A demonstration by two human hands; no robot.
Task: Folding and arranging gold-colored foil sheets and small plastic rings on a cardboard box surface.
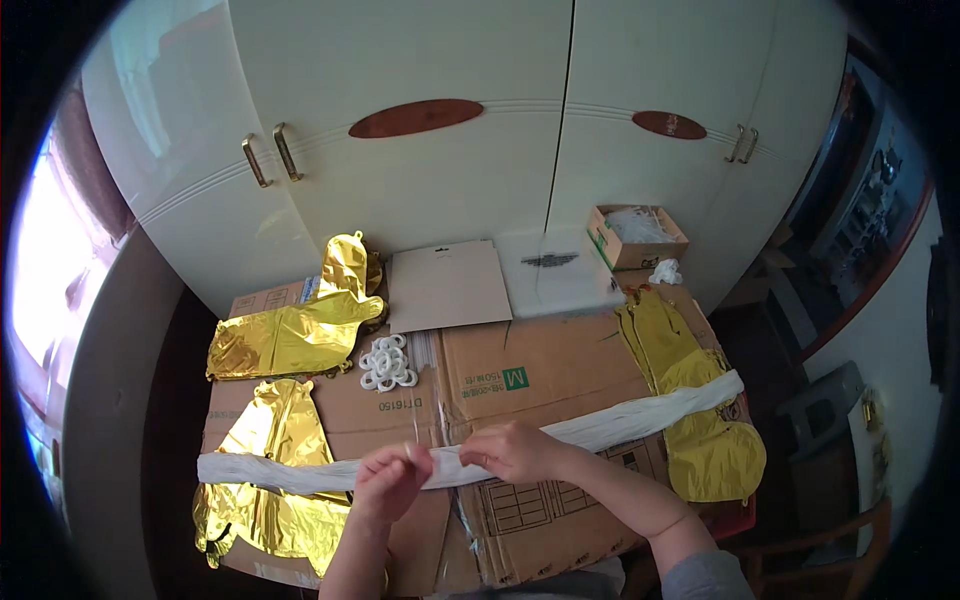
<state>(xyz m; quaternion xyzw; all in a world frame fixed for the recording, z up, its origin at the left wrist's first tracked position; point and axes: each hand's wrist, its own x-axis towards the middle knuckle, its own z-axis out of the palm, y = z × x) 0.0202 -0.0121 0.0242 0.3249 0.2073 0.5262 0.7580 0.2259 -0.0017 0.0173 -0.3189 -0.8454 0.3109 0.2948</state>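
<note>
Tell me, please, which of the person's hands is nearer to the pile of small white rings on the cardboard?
Left. The left hand lies just below the white rings, almost straight under them, pinching the long white strip. The right hand grips the strip farther to the right.

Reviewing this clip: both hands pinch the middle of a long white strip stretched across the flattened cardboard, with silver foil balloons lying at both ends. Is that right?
Not quite. In the head view the foil balloons are gold, not silver. The rest holds: the left hand and right hand pinch the long white strip at its middle, over the flattened cardboard.
</note>
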